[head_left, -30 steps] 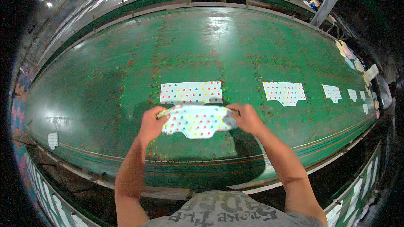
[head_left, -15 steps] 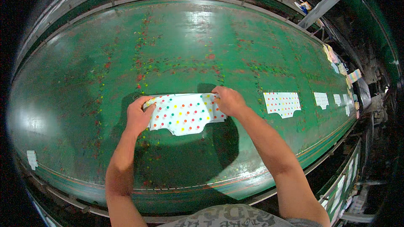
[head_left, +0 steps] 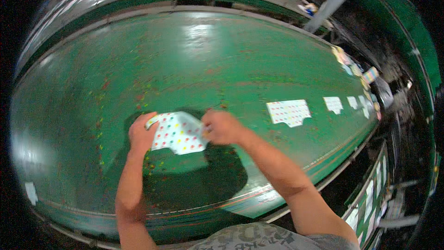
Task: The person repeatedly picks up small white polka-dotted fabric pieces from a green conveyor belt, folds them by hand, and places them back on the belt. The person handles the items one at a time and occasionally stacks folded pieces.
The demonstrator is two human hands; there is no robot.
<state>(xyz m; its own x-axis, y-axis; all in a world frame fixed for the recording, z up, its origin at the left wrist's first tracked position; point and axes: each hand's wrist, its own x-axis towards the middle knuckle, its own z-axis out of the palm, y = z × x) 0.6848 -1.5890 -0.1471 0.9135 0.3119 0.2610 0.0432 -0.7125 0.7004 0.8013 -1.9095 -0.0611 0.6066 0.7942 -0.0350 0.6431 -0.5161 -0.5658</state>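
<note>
White polka-dot cut fabric pieces [head_left: 178,132], apparently a small stack, are held over the green table [head_left: 208,74]. My left hand [head_left: 143,131] is closed on their left end, thumb on top. At the right end, my right hand [head_left: 222,127] is closed on the edge and pulls it inward, so the fabric bends up there. Motion blurs that hand, and its fingertips are partly hidden. To the right of it lies another dotted cut piece [head_left: 289,112], flat on the table.
Farther right lie more dotted pieces [head_left: 333,105] in a row, then a heap of coloured cloth [head_left: 347,60] along the table's edge. A white piece [head_left: 31,193] rests at the far left. A grey post [head_left: 330,7] stands beyond the back right edge.
My right hand has moved left and slightly down, folding the right end of the fabric inward. My left hand keeps its hold. The whole view has shifted, with the table pieces appearing farther left.
</note>
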